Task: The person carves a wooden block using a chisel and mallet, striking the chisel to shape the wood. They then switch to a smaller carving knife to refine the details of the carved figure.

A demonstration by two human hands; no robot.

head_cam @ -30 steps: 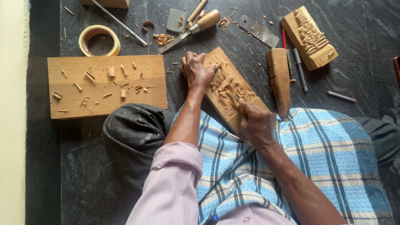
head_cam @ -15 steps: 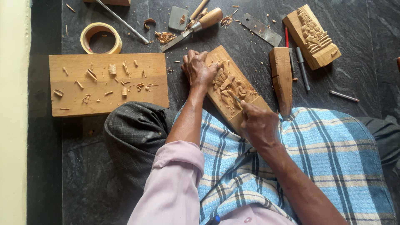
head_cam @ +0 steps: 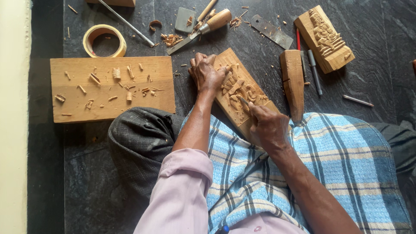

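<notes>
A long wooden block with a half-carved relief [head_cam: 239, 89] lies slanted across my lap and the dark floor. My left hand [head_cam: 206, 73] grips its far left edge, fingers curled over the wood. My right hand [head_cam: 266, 125] is closed around a small carving tool [head_cam: 244, 101] whose thin tip rests on the carved area near the block's middle. Curled shavings lie in the carving.
A flat plank [head_cam: 112, 88] strewn with chips lies to the left, a tape roll [head_cam: 104, 40] behind it. Chisels [head_cam: 202, 28], a metal scraper [head_cam: 271, 31], a wooden mallet [head_cam: 293, 83], pens and a finished carved block [head_cam: 324, 37] lie on the floor ahead.
My right hand has drawn slightly back along the block with the tool. My left hand stays clamped on the block's far edge.
</notes>
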